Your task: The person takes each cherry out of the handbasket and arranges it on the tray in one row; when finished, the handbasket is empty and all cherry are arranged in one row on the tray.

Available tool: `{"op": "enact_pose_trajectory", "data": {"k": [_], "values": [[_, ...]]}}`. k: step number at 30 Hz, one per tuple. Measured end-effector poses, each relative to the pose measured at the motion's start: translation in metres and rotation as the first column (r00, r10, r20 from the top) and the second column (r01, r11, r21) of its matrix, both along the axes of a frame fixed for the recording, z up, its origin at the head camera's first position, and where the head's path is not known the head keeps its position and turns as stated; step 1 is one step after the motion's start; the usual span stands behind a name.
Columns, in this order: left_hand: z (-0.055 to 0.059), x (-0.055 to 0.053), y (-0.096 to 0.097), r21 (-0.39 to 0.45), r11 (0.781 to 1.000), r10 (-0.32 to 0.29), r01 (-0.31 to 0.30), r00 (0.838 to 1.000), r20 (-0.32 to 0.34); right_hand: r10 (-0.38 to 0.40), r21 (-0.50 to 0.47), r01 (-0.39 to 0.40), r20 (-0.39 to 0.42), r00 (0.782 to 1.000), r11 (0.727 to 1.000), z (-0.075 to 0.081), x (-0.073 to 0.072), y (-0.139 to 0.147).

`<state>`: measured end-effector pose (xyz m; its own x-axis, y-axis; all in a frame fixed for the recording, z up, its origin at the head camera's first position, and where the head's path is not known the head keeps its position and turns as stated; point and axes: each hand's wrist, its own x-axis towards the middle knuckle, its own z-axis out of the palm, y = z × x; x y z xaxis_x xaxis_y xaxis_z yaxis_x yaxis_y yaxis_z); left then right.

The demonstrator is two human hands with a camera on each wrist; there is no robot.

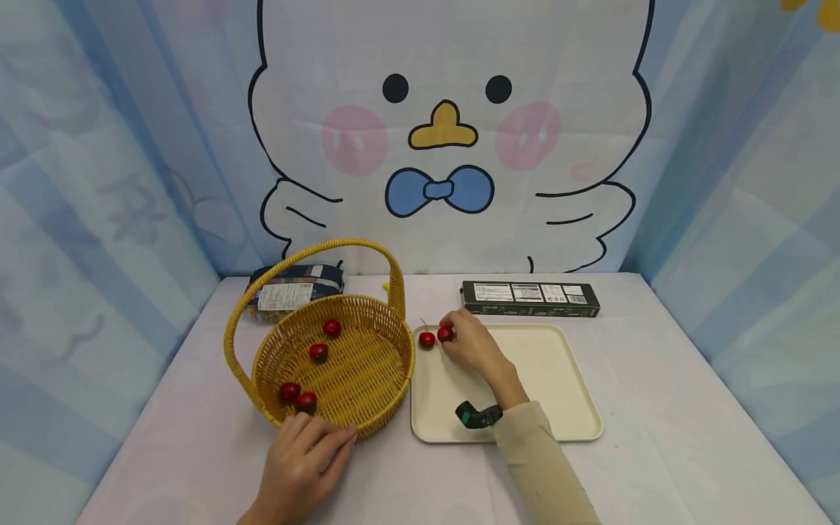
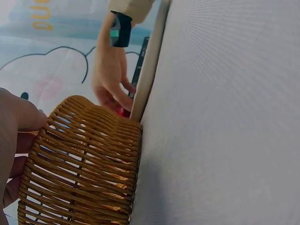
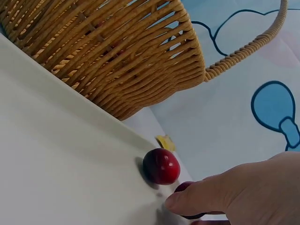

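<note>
A yellow-brown wicker basket with a tall arched handle stands left of centre. Several dark red cherries lie inside it, toward its left side. My left hand grips the basket's near rim; in the left wrist view the thumb and fingers lie on either side of the wicker edge. Over the far left corner of a cream tray, my right hand pinches a cherry between thumb and fingers. Another cherry with a thin stem rests on the tray just left of it. Fingertips partly cover the pinched cherry in the right wrist view.
Behind the basket lies a dark package with a white label. A long dark box stands behind the tray. The basket's right side sits close to the tray's left edge. A printed curtain closes off the table's back.
</note>
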<state>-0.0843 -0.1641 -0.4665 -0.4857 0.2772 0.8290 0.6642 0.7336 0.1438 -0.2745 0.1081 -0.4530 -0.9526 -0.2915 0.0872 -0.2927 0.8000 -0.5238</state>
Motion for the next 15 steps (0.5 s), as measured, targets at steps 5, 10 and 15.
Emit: {"op": "enact_pose_trajectory", "data": {"k": [5,10,15], "values": [[-0.0002,-0.0001,0.0002,0.003,1.0,-0.002,0.002,1.0,-0.004,-0.015,0.011,0.014,0.041,0.999,1.0,-0.0034,-0.0009,0.0021],[0.0003,0.0002,0.0001,0.001,1.0,0.005,-0.005,1.0,0.011,-0.018,0.014,0.017,0.055,0.998,1.0,-0.0044,-0.0014,0.0027],[-0.0001,-0.0001,0.0002,0.003,1.0,0.0,0.0,1.0,0.008,-0.012,0.007,0.011,0.067,0.998,1.0,-0.0032,-0.001,0.0033]]}}
